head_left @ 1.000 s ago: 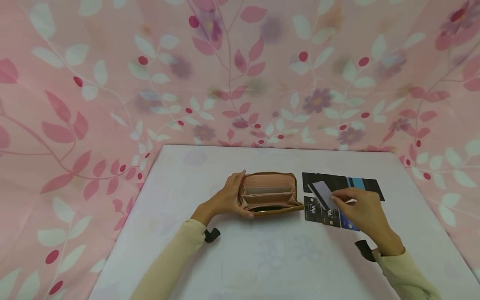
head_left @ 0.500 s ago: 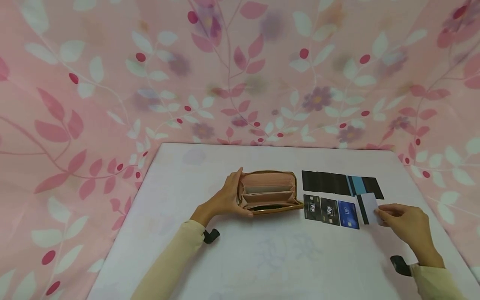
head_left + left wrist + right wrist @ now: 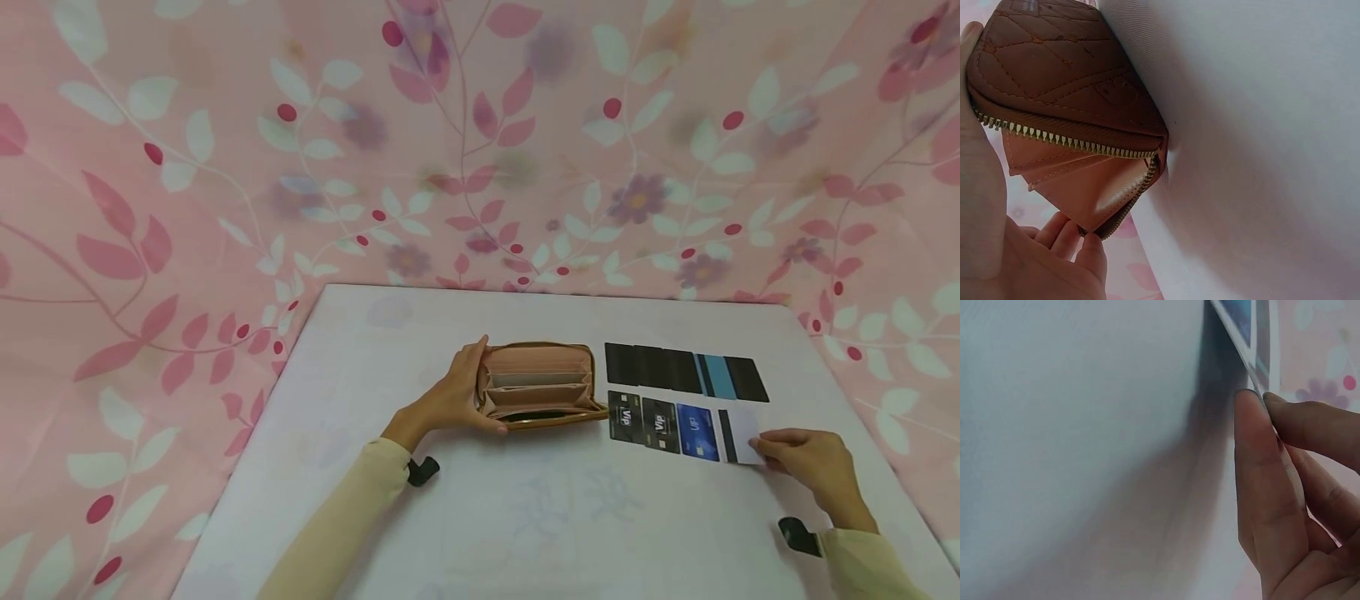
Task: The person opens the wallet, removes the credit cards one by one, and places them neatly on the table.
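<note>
My left hand [image 3: 450,392] grips the left side of a brown zip-around wallet [image 3: 536,385], thumb at the front edge and fingers behind. The wallet stands unzipped, its compartments facing up; the left wrist view shows its quilted cover [image 3: 1066,56] and brass zipper teeth [image 3: 1054,134]. At the right end of the front card row, my right hand [image 3: 817,467] pinches a white card [image 3: 742,435] with a dark stripe between thumb and fingertips. In the right wrist view that card [image 3: 1235,340] appears nearly edge-on, tilted above its shadow on the table.
Beside the white card lie a blue card [image 3: 697,432] and two black "Vip" cards [image 3: 660,425]. Behind them runs a row of overlapping dark cards [image 3: 648,367], one with a light blue band [image 3: 720,377]. All rest on a white-covered table [image 3: 525,533] before a pink floral curtain [image 3: 480,167].
My right hand has carried the white card rightward from above the black cards and lowered it beside the blue card. The left hand and wallet have stayed in place.
</note>
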Demonstrator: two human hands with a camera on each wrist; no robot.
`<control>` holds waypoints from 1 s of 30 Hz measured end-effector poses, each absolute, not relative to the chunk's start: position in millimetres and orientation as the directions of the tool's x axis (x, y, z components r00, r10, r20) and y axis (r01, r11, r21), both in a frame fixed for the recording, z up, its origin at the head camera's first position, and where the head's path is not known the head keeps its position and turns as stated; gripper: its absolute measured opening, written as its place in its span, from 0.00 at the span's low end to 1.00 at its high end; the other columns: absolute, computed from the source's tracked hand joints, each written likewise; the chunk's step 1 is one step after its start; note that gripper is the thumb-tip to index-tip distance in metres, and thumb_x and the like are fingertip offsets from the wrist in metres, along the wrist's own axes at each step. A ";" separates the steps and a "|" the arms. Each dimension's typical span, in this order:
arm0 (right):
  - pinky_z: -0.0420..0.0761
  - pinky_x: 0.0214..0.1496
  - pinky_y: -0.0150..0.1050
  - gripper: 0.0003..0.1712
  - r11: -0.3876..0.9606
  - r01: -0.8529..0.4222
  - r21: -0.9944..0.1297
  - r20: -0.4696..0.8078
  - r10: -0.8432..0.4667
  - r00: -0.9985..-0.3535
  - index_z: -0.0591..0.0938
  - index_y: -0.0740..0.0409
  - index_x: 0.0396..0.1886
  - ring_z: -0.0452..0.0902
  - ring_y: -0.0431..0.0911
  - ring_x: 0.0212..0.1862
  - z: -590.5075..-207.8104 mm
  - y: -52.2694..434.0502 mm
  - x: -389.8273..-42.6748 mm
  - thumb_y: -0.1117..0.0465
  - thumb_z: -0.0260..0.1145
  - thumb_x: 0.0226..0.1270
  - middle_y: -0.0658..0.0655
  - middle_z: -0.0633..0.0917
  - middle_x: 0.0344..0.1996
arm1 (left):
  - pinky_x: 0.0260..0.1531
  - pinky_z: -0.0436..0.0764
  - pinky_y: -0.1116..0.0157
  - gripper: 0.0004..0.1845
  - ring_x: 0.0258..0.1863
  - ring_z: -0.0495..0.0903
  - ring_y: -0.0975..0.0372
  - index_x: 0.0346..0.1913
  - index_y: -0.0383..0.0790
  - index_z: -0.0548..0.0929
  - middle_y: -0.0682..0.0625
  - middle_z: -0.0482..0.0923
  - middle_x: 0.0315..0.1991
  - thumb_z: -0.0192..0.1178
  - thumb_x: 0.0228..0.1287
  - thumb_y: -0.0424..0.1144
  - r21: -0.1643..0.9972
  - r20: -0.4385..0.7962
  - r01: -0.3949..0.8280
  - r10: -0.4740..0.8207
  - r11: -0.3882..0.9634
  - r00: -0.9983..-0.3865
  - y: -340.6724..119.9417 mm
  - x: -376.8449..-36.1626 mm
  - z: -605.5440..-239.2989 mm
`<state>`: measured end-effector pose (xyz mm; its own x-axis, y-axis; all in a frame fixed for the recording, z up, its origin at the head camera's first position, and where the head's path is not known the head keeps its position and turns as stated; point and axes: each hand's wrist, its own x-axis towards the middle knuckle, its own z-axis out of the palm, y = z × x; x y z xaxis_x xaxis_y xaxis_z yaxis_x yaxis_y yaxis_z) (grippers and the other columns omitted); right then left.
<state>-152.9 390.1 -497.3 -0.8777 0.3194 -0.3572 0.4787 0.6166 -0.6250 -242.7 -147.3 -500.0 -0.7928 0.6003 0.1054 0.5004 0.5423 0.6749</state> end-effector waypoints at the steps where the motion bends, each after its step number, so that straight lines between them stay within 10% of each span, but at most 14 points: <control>1: 0.80 0.27 0.34 0.37 0.608 0.490 -0.624 -0.366 0.326 -0.871 0.81 0.76 0.49 0.83 0.47 0.29 -499.0 390.8 -153.1 0.45 0.74 0.57 0.63 0.87 0.34 | 0.67 0.61 0.57 0.78 0.64 0.55 0.60 0.78 0.48 0.31 0.45 0.50 0.70 0.78 0.33 0.65 0.673 0.097 0.495 0.598 0.549 -0.795 -147.2 -242.7 -499.5; 11: 0.77 0.26 0.30 0.36 0.621 0.501 -0.602 -0.409 0.299 -0.862 0.81 0.76 0.48 0.81 0.46 0.29 -505.2 396.6 -154.3 0.45 0.74 0.58 0.59 0.87 0.31 | 0.66 0.62 0.56 0.78 0.64 0.54 0.60 0.78 0.47 0.32 0.44 0.49 0.70 0.78 0.33 0.65 0.676 0.087 0.490 0.601 0.550 -0.795 -146.1 -243.1 -497.9; 17: 0.75 0.42 0.53 0.37 0.710 0.510 -0.486 -0.407 0.333 -0.850 0.85 0.71 0.42 0.77 0.48 0.30 -497.2 390.6 -156.6 0.38 0.74 0.53 0.55 0.86 0.25 | 0.66 0.61 0.56 0.78 0.64 0.54 0.60 0.78 0.48 0.32 0.45 0.49 0.70 0.79 0.33 0.64 0.676 0.078 0.483 0.598 0.556 -0.798 -145.9 -243.4 -498.6; 30: 0.75 0.26 0.47 0.26 0.870 0.356 -0.341 -0.212 0.298 -0.931 0.82 0.71 0.37 0.74 0.57 0.30 -481.7 355.9 -157.9 0.50 0.76 0.55 0.69 0.82 0.30 | 0.65 0.63 0.54 0.78 0.66 0.53 0.58 0.78 0.49 0.31 0.45 0.47 0.72 0.77 0.33 0.67 0.662 0.066 0.479 0.593 0.576 -0.803 -145.8 -242.8 -498.1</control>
